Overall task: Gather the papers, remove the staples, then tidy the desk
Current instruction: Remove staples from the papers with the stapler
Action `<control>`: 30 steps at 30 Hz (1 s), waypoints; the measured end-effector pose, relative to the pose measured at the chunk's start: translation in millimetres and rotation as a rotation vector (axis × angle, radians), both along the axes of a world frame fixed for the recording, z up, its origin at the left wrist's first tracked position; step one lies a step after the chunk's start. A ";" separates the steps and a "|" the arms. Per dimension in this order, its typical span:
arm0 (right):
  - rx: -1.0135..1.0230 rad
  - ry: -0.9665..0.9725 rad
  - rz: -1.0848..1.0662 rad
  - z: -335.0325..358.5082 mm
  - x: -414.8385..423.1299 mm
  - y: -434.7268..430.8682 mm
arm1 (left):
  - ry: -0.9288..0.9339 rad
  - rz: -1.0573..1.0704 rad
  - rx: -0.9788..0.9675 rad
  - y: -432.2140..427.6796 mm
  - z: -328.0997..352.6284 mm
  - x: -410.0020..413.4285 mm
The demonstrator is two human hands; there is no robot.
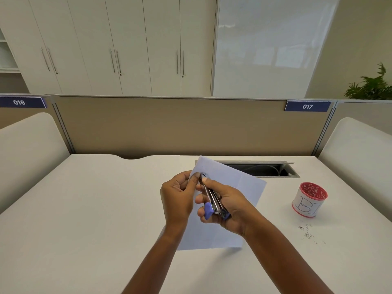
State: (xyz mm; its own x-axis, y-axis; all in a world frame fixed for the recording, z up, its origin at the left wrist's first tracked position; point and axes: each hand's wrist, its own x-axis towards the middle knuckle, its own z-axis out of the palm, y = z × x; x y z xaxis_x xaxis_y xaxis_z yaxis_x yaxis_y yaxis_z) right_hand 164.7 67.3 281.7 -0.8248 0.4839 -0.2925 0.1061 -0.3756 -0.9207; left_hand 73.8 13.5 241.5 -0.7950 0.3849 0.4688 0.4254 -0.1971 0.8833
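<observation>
The left hand (178, 198) pinches the upper left corner of the papers (237, 181) between thumb and curled fingers. The right hand (229, 206) is wrapped round a blue and metal stapler (213, 200), whose narrow metal tip is pressed against that same corner, just beside the left thumb. The pale sheets are held slanted over the middle of the white desk (84, 209); both hands cover their centre, and their near edge casts a shadow on the desktop. The far corner of the papers overlaps the left end of an open cable slot (261, 169) sunk into the desk, hiding part of it. To the right, apart from the papers, stands a red mesh cup (309, 200) wrapped in a white label with hand-drawn letters. Nearer than the cup, a small scatter of loose staples (308, 233) lies on the desktop. Behind the desk rises a tan partition (169, 126) bearing a blue tag marked 017 (307, 106), with another marked 016 (19, 102) at the left. Beyond it are pale cabinets (118, 45) and, at far right, a green plant (373, 85).
</observation>
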 end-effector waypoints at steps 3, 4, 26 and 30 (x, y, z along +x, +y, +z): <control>0.054 -0.001 0.028 0.8 -0.5 -1.8 | 0.038 0.045 -0.013 0.0 -2.7 0.8; 0.075 -0.006 0.035 1.0 -0.8 -1.8 | 0.057 0.055 -0.017 0.0 -3.2 1.4; 0.646 -0.141 -0.025 -1.9 -3.2 10.4 | 0.397 0.170 -0.123 -0.2 4.5 -4.8; 0.495 0.015 -0.290 10.7 7.4 35.9 | 0.066 0.125 -0.142 -11.8 -2.9 -15.7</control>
State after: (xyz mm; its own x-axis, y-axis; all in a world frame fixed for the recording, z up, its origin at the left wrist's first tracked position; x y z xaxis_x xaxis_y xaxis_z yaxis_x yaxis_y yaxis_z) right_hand 172.1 103.2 292.4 -0.6399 0.7675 0.0367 0.0488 0.0883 -0.9949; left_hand 58.1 1.6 238.6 -0.8100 0.3511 0.4697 0.4967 -0.0149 0.8678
